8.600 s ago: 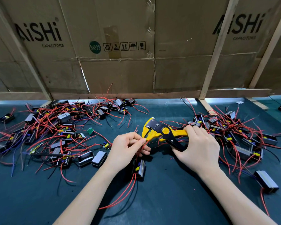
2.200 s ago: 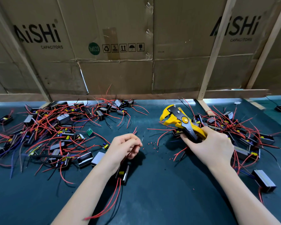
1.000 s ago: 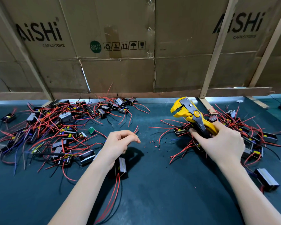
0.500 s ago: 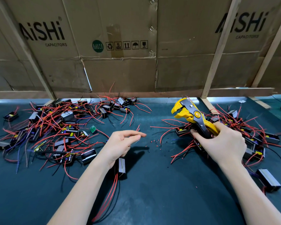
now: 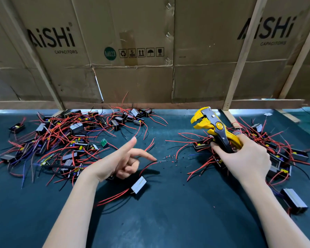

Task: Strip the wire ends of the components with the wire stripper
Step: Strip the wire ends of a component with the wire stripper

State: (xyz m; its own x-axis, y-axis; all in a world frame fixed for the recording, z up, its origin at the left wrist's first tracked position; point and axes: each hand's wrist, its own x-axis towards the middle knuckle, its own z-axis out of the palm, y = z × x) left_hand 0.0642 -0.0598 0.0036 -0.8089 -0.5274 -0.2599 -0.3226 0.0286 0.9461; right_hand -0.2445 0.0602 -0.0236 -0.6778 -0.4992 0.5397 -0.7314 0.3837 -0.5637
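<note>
1. Plainly, the biggest risk is mixing done and undone work: the left pile point(image 5: 61, 140) and the right pile point(image 5: 268, 151) of components both sprawl toward the middle of the table point(image 5: 168, 221), and the loose component point(image 5: 139, 184) lies between them, just below the left hand point(image 5: 115, 163). If it slides the wrong way, I judge it gets stripped twice or skipped.
2. Next, tangling: red and black leads cross thickly in both piles, so pulling one component out probably drags its neighbours with it.
3. The wire stripper point(image 5: 214, 129) sits in the right hand point(image 5: 243, 158), whose grip is clamped around the handles; the yellow head points up and left, over the right pile's edge, with nothing visibly in its mouth. A careless squeeze near those leads could nick insulation that should stay whole.
4. The left hand's grip is apart, holding nothing: forefinger stretched toward a red lead's bare end point(image 5: 157, 161), thumb raised. A fine stripped tip like that may bend or fray if pressed.
5. Smallest, the bits of cut insulation point(image 5: 170, 157) scattered mid-table could stick to fresh wire ends or hide under components.
6. As for the surface, the table is covered with a dark teal mat, smooth and matte.
7. Behind it stands a wall of flattened cardboard boxes point(image 5: 132, 51) printed "AiSHi Capacitors", braced by slanting wooden battens point(image 5: 240, 56), with a bright gap beneath.
</note>
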